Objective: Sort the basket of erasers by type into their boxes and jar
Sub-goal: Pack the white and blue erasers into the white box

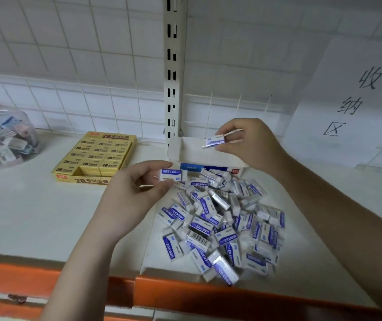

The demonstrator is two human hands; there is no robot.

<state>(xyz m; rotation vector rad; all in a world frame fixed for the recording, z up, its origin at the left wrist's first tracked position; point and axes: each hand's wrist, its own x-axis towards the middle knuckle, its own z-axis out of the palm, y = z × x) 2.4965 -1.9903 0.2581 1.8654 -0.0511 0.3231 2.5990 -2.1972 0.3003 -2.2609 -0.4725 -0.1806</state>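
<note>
Erasers in blue-and-white sleeves (222,225) lie heaped on the shelf (23,212), just in front of their open white box (208,154). Left hand (132,195) pinches one eraser (173,174) (label reading ERASER); right hand (247,142) pinches another (215,141) over the box. Yellow 2B eraser box (95,158) and clear jar (2,135) stand to the left.

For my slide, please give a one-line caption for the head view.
Each hand, left hand and right hand, pinches a blue-and-white eraser above the loose eraser pile, near the open white cardboard box.
</note>
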